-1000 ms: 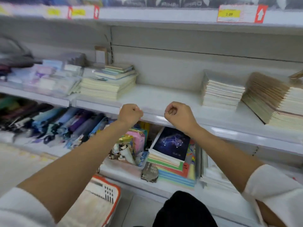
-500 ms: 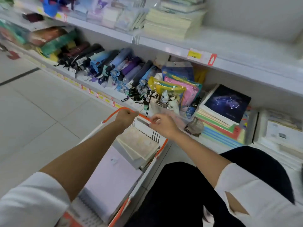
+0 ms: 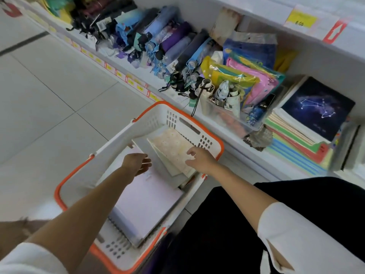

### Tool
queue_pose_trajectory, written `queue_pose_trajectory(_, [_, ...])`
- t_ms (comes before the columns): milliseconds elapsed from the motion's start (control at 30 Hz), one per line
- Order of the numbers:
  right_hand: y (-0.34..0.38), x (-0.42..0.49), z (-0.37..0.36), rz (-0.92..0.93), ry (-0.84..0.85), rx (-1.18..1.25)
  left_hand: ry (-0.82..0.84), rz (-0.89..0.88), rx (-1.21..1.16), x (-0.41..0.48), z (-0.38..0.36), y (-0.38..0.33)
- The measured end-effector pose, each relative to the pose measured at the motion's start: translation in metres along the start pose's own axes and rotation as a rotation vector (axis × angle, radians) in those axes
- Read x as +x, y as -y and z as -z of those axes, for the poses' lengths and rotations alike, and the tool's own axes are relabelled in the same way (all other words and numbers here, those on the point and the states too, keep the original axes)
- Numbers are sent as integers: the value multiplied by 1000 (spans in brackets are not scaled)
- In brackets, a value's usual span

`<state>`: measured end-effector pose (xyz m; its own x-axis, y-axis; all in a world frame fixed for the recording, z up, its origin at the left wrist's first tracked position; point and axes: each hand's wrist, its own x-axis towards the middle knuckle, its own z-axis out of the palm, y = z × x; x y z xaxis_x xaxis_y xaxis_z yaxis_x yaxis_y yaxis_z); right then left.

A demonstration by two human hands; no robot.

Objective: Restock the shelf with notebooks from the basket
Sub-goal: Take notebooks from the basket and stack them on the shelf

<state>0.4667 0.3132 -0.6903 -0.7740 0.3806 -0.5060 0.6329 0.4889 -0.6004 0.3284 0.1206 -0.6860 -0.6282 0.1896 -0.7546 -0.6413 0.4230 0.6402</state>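
head view. a white basket (image 3: pixel 158 119) with an orange rim is seen on the tiled floor (image 3: pixel 49 95), just in front of the bottom shelf (image 3: pixel 246 153). its white handle (image 3: pixel 110 141) is raised across the left side.

notebooks are stacked inside the basket. a pale lilac spiral notebook (image 3: pixel 146 202) is laid flat in the near half, coil towards the near left. a cream patterned notebook (image 3: pixel 171 145) is laid at a slant in the far half, on top of a grey-white one (image 3: pixel 150 153).

the left hand (image 3: pixel 137 162) is held inside the basket above the far end of the lilac notebook, fingers loosely extended, nothing gripped. the right hand (image 3: pixel 201 158) is held over the near right corner of the cream notebook, fingers spread and thumb parted; contact with the cover cannot be confirmed. nothing is pinched by either hand.

on the shelf, folded umbrellas (image 3: pixel 158 46) are packed in a row at the left. coloured plastic pouches (image 3: pixel 246 80) are stood in a clear bin (image 3: pixel 227 117) at centre. at the right, a stack of notebooks is topped by a dark constellation cover (image 3: pixel 318 107), with coloured edges (image 3: pixel 296 151) shown below it.

a yellow price label (image 3: pixel 301 18) and a red arrow tag (image 3: pixel 335 31) are fixed to the shelf edge above. white sleeves (image 3: pixel 306 234) and dark trousers (image 3: pixel 227 224) are seen at the bottom.
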Motion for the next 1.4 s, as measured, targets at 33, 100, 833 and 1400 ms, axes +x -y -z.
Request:
queue_pose_trajectory(33, [0, 4, -4, -14, 12, -12, 13, -4, -36, 3, -1, 3])
queue_pose_trajectory(100, [-3, 11, -13, -49, 53, -11, 50, -5, -123, 8, -7, 9])
queue_pose_trajectory(833, [-15, 38, -31, -27, 291, -31, 176, 268, -288, 53, -100, 13])
queue_pose_trajectory(1400, [-8, 14, 11, -132, -65, 370, 416, -68, -152, 12, -18, -27])
